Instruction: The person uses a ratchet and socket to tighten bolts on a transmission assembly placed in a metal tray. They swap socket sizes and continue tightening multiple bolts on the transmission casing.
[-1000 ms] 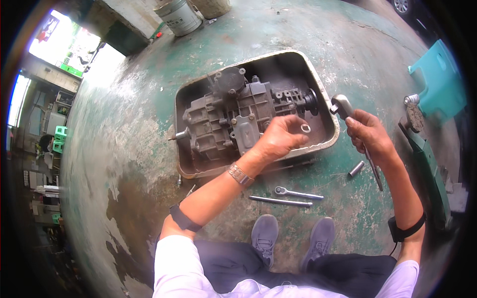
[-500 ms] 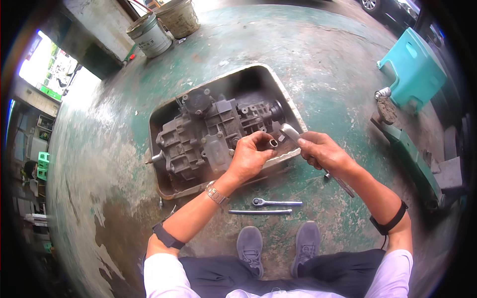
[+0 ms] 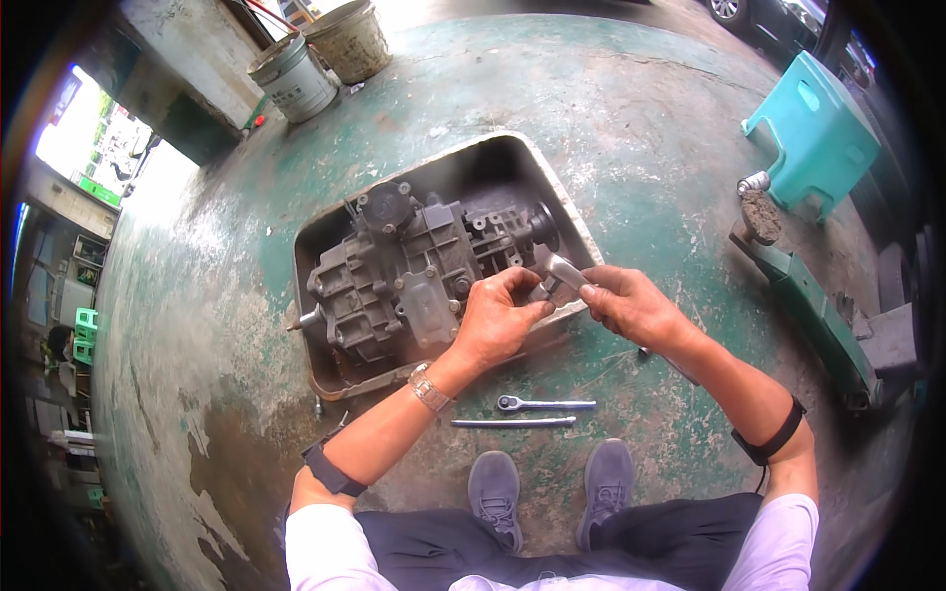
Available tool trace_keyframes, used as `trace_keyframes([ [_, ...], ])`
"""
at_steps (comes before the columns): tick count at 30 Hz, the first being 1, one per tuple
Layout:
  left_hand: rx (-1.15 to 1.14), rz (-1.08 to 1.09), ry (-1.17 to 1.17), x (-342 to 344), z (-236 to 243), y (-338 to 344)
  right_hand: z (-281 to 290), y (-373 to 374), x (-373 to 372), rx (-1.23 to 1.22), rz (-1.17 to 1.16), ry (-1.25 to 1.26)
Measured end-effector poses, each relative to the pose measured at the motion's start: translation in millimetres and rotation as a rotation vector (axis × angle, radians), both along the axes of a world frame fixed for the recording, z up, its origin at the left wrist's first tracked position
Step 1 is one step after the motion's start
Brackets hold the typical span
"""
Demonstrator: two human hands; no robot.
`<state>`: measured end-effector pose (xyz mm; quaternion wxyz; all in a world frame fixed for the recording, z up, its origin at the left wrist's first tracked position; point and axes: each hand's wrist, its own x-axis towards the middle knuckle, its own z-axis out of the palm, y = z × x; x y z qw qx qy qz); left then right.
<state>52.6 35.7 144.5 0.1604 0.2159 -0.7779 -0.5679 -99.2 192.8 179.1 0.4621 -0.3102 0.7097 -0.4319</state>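
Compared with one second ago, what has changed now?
The right hand has moved left, bringing the ratchet wrench up to the small metal socket in the left hand. Both pieces are still held. The gearbox, tray and floor ratchet stayed put.

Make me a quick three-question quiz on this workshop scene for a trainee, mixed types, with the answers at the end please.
1. True or false: the gearbox sits inside the tray.
2. Identify: what kind of tool is in the right grip?
3. Count: how many buckets stand at the upper left of the view?

Key:
1. True.
2. A ratchet wrench.
3. Two.
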Motion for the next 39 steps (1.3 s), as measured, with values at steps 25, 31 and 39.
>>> trace_keyframes([
  [25, -0.084, 0.139, 0.227, -2, 2, 15, 9, 4, 26, -0.367, 0.006, 0.529],
  [31, 0.221, 0.001, 0.162, 2, 18, 8, -2, 5, 13, -0.486, 0.067, 0.623],
  [39, 0.317, -0.051, 0.151, -1, 24, 8, -2, 11, 3, -0.525, 0.13, 0.674],
])
